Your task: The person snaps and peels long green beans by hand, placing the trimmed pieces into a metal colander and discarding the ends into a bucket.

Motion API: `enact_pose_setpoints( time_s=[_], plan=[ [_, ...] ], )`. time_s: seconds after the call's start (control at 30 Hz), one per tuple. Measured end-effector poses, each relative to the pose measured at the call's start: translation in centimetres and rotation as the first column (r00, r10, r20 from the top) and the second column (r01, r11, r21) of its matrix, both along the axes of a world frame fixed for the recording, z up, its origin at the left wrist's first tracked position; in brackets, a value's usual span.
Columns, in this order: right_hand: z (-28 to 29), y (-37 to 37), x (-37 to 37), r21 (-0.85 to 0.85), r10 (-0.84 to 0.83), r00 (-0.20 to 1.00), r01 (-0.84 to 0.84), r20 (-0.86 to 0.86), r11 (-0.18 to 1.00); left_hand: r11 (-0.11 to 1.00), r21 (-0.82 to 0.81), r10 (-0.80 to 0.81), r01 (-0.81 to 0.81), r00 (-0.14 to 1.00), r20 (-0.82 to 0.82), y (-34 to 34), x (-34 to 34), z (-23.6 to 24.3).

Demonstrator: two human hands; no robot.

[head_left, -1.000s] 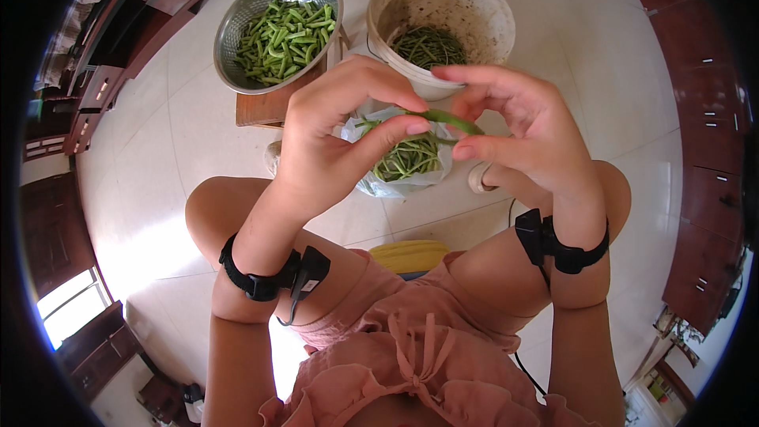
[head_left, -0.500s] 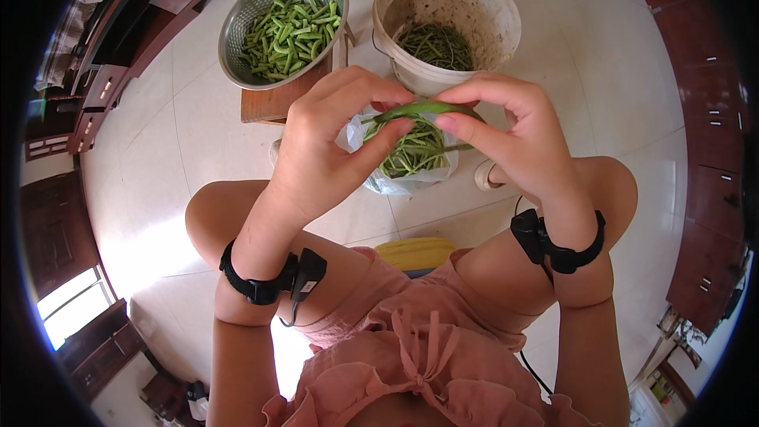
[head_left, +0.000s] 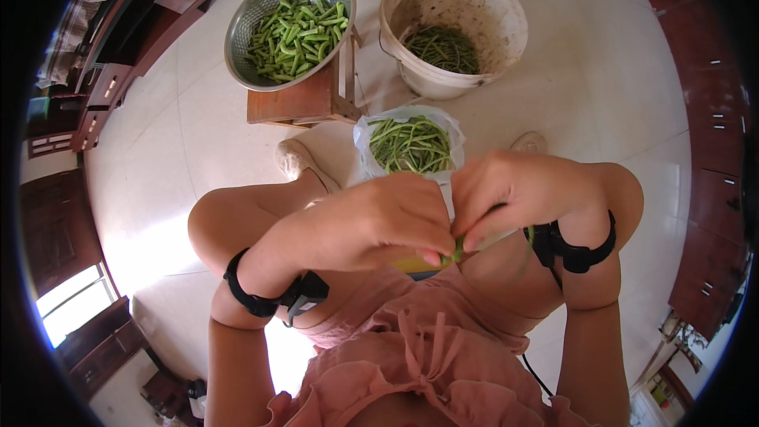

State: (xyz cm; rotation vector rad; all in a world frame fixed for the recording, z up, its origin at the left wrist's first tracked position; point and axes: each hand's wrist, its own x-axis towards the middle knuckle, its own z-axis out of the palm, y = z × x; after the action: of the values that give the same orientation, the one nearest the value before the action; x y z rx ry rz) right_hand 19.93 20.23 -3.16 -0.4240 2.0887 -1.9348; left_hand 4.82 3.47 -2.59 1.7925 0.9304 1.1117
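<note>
Close to my lap, my left hand [head_left: 379, 221] and my right hand [head_left: 514, 198] meet at the fingertips, both pinching one green bean [head_left: 452, 253]. Most of the bean is hidden by my fingers, with a short green part showing between them. A thin, blurred green strand hangs by my right hand. Just beyond my hands stands a white plastic bag [head_left: 364, 138] filled with long whole green beans [head_left: 411, 145]. Farther off at the left, a perforated metal colander [head_left: 237, 32] holds short cut bean pieces [head_left: 296, 38].
The colander rests on a small wooden stool [head_left: 292, 97]. A dirty white bucket [head_left: 443, 83] with dark green scraps in its bottom stands at the far right of it. My feet flank the bag on the tiled floor [head_left: 190, 142]. Dark red cabinets [head_left: 708, 182] line the right side.
Both hands have come down toward my lap with the bean, turning so the fingertips point downward. The bag of beans is now in fuller view.
</note>
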Motion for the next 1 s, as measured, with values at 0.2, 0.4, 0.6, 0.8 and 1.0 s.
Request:
enact_pose_setpoints(
  time_s=[0.2,0.4,0.6,0.8,1.0],
  plan=[
    [0.9,0.1,0.1,0.144,-0.173,0.973,0.151,0.153,0.978,0.976,0.054,0.219,-0.212,0.933,-0.285,-0.1,-2.0,1.2],
    [2.0,-0.1,-1.1,0.295,-0.541,0.841,0.51,0.03,0.808,0.893,0.206,0.45,-0.401,0.788,-0.42,1.3,-4.8,1.6],
    [2.1,2.9,-0.1,0.19,-0.785,0.587,0.809,-0.198,0.557,0.623,0.365,0.758,-0.692,0.419,-0.5,0.4,-10.0,1.3],
    [2.2,1.3,-0.7,0.177,-0.691,0.698,0.716,-0.187,0.675,0.464,0.572,0.865,-0.677,0.206,-0.458,2.1,-10.7,0.2],
    [1.6,0.0,-1.6,0.134,-0.66,0.725,0.687,-0.197,0.715,0.707,0.218,0.707,-0.672,0.662,-0.249,2.1,-3.5,0.4]
  ],
)
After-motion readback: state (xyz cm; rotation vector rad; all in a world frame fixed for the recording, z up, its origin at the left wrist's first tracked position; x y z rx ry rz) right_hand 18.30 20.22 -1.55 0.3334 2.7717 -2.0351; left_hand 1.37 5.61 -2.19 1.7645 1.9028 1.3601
